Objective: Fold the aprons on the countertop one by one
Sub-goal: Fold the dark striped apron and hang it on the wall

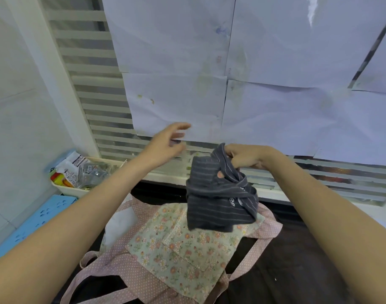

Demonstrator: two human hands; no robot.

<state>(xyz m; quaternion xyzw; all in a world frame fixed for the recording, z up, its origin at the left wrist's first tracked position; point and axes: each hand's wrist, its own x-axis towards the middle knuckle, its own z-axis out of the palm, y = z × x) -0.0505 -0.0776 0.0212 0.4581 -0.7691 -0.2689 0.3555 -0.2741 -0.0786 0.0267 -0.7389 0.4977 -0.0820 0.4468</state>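
A folded dark grey striped apron (220, 200), wrapped round with its own strap, hangs in the air above the countertop. My right hand (247, 157) grips it at its top edge, fingers curled into the cloth. To the left of the bundle, my left hand (165, 142) is raised with its fingers spread and relaxed, holding nothing. Below both hands a pink dotted apron with a floral panel (178, 249) lies spread flat on the dark countertop (297, 270), its pink straps trailing left and right.
A cream tray (67, 187) with packets and a clear container stands at the back left. A light blue perforated basket (34, 222) sits at the left edge. Behind the counter rise a window sill, slatted blinds and white paper sheets (275, 106).
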